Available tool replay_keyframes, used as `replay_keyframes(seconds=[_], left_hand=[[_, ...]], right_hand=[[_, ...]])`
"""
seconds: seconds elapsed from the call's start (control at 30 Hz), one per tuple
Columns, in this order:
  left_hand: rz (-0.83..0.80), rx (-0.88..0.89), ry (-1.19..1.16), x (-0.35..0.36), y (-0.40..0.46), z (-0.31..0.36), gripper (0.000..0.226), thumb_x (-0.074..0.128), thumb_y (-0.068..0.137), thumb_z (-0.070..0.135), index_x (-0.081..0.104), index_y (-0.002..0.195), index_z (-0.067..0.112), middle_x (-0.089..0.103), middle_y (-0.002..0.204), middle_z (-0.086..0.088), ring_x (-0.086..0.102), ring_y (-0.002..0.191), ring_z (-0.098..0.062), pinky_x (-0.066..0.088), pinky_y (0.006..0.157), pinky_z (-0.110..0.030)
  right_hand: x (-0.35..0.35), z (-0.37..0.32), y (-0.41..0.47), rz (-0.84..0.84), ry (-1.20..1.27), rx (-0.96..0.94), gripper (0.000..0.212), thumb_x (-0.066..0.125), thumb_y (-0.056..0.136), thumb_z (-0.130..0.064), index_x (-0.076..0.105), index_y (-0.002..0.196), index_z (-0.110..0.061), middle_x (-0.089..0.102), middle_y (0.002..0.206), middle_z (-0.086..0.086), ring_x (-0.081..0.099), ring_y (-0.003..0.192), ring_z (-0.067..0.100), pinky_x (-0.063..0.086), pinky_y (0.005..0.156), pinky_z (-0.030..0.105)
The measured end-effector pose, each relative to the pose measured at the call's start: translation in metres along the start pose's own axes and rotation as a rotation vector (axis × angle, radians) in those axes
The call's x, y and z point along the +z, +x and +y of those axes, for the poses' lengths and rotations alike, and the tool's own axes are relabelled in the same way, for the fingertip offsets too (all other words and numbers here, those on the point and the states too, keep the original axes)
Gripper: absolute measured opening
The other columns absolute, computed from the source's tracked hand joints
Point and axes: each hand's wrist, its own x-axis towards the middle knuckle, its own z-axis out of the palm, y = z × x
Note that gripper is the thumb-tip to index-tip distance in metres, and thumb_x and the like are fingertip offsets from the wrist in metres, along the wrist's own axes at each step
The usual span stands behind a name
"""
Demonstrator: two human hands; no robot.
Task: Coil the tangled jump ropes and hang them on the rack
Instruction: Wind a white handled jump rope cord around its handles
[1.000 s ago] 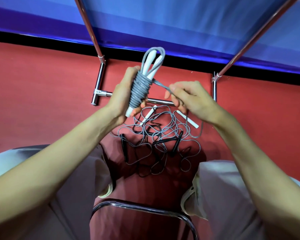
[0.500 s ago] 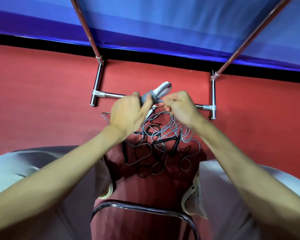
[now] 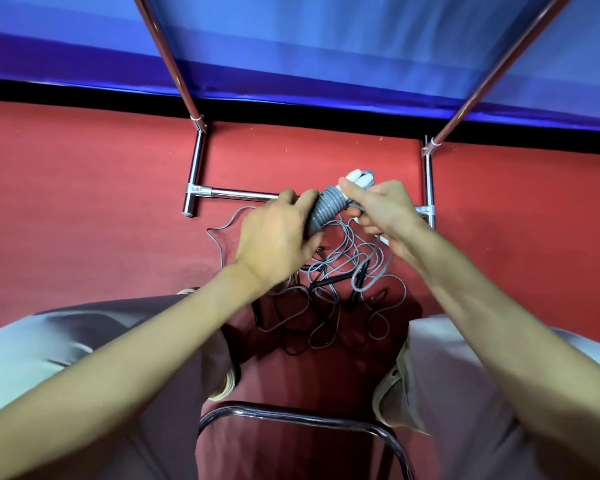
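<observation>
Since a second ago the grey bundle [image 3: 324, 213] has dropped from an upright hold above the rack's floor bar to a tilted position level with it, and both hands have closed in on it. Left hand [image 3: 278, 237] grips the lower part of the bundle, fingers curled around the wound coils. Right hand [image 3: 381, 211] pinches at the upper end, just below the white handles [image 3: 359, 176] that poke out past the thumb; the loose tail it held out to the side a second ago is no longer visible (probably being tucked or pulled tight, but the fingers hide it). My reading: winding of this rope is finished and the end is being secured, so hanging comes next.

Remaining work lies on the red floor [image 3: 84, 202]: a tangle of ropes [image 3: 329, 289], grey and black cords looped through each other, with black handles among them. It sits between the person's knees, just in front of the rack's bottom bar [image 3: 243, 194].

Rack uprights [image 3: 167, 53] rise out of view at top; no hanging rail or hook is visible from here, so where the bundle goes cannot be told. A chrome chair edge [image 3: 291, 415] shows at bottom. Nothing blocks the hands; the floor tangle will need separating before coiling.
</observation>
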Motion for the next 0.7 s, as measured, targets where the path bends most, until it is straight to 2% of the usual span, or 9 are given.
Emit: replay_keyframes(seconds=[0.1,0.17,0.2,0.27,0.37,0.43,0.5,0.6,0.7], left_hand=[[-0.106,-0.218,-0.534,-0.014,0.011,-0.005,0.058,0.052,0.073,0.077,0.065,0.097,0.026,0.069,0.083,0.006,0.064,0.067,-0.013,0.050,0.063,-0.033],[-0.208,-0.405,-0.920,-0.023,0.017,-0.005,0.058,0.044,0.082,0.073,0.069,0.071,0.022,0.067,0.066,0.006,0.056,0.055,-0.009,0.046,0.059,-0.031],[-0.286,-0.473,-1.077,-0.028,0.019,-0.004,0.058,0.040,0.089,0.066,0.070,0.067,0.021,0.066,0.063,0.004,0.055,0.053,-0.008,0.046,0.057,-0.027],[-0.486,-0.527,-1.350,-0.036,0.020,-0.005,0.058,0.037,0.091,0.060,0.070,0.079,0.014,0.068,0.069,-0.009,0.062,0.056,-0.016,0.052,0.054,-0.022],[-0.878,-0.515,-1.642,-0.039,0.017,-0.009,0.071,0.047,0.077,0.067,0.069,0.085,0.000,0.069,0.080,-0.025,0.069,0.062,-0.034,0.057,0.055,-0.034],[-1.137,-0.459,-1.742,-0.040,0.015,-0.011,0.083,0.052,0.072,0.072,0.069,0.090,-0.007,0.069,0.087,-0.028,0.070,0.067,-0.035,0.059,0.055,-0.034],[-1.273,-0.424,-1.908,-0.039,0.015,-0.013,0.076,0.059,0.075,0.068,0.066,0.088,-0.007,0.068,0.073,-0.020,0.065,0.053,-0.026,0.052,0.043,-0.026],[-1.230,-0.453,-1.920,-0.041,0.016,-0.009,0.066,0.054,0.077,0.068,0.056,0.072,0.003,0.046,0.046,-0.003,0.039,0.029,-0.009,0.024,0.028,-0.014],[-1.026,-0.487,-1.846,-0.044,0.018,-0.005,0.067,0.040,0.077,0.072,0.053,0.064,0.007,0.035,0.040,0.000,0.027,0.025,-0.006,0.010,0.031,-0.011]], right_hand=[[-0.009,-0.005,0.001,-0.038,-0.050,-0.138,0.047,0.060,0.095,-0.026,0.046,0.054,-0.009,0.038,0.040,-0.009,0.023,0.031,0.001,0.020,0.036,0.012],[-0.012,-0.008,-0.002,-0.111,-0.025,-0.218,0.046,0.058,0.096,-0.021,0.047,0.054,-0.006,0.033,0.035,-0.013,0.023,0.032,0.001,0.020,0.038,0.012],[-0.012,-0.010,-0.004,-0.161,0.012,-0.240,0.044,0.057,0.096,-0.020,0.048,0.056,-0.006,0.032,0.036,-0.012,0.022,0.033,0.000,0.020,0.039,0.012],[-0.011,-0.012,-0.008,-0.277,0.116,-0.263,0.039,0.057,0.093,-0.024,0.050,0.059,-0.004,0.031,0.043,-0.004,0.021,0.037,0.002,0.019,0.040,0.013],[-0.011,-0.012,-0.011,-0.405,0.230,-0.281,0.038,0.061,0.090,-0.028,0.051,0.062,-0.004,0.031,0.057,0.001,0.021,0.041,0.004,0.019,0.042,0.014],[-0.012,-0.012,-0.012,-0.438,0.254,-0.285,0.037,0.061,0.091,-0.027,0.052,0.063,-0.004,0.033,0.061,0.004,0.023,0.043,0.004,0.020,0.042,0.014],[-0.014,-0.015,-0.014,-0.453,0.251,-0.281,0.032,0.058,0.086,-0.028,0.052,0.066,-0.004,0.041,0.059,0.006,0.026,0.042,0.003,0.020,0.042,0.014],[-0.018,-0.019,-0.013,-0.433,0.167,-0.314,0.028,0.053,0.083,-0.031,0.055,0.068,-0.008,0.055,0.054,-0.004,0.035,0.038,0.005,0.025,0.041,0.015],[-0.023,-0.021,-0.012,-0.460,0.053,-0.372,0.027,0.053,0.086,-0.035,0.060,0.076,-0.011,0.058,0.053,-0.003,0.045,0.038,0.010,0.036,0.039,0.017]])
